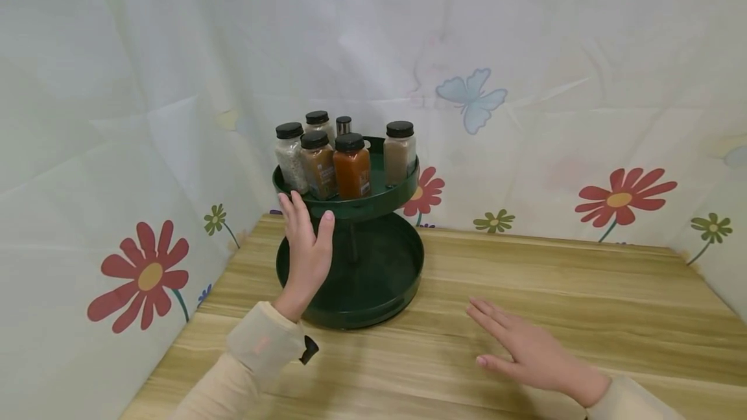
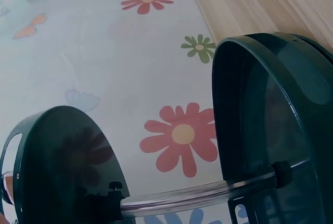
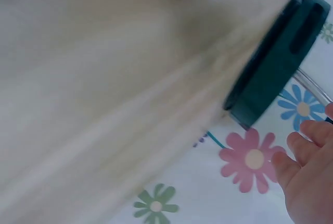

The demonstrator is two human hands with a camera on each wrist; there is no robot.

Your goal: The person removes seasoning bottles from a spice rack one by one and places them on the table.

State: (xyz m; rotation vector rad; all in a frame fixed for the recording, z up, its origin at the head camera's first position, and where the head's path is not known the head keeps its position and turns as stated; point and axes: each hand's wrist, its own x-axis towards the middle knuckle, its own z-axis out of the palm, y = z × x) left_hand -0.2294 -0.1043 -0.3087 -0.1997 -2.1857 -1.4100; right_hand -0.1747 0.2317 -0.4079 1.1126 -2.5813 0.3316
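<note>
A dark green two-tier turntable rack (image 1: 379,205) stands on the table, with several black-capped spice jars on its upper tray. An orange-red spice jar (image 1: 353,170) and a brown spice jar (image 1: 319,170) are at the front. A jar of pale grains (image 1: 291,159) sits left of them, and a tan spice jar (image 1: 399,157) on the right side. My left hand (image 1: 308,248) is raised at the upper tray's front-left rim, fingers extended; whether they touch it I cannot tell. My right hand (image 1: 531,350) hovers over the table to the right, fingers straight, holding nothing.
The wood-grain table (image 1: 560,277) runs to a flower-printed curtain (image 1: 554,148) behind and at the sides. In the left wrist view, a shiny metal post (image 2: 177,199) joins the two trays. The lower tray (image 1: 367,306) sits close to the left sleeve (image 1: 262,336).
</note>
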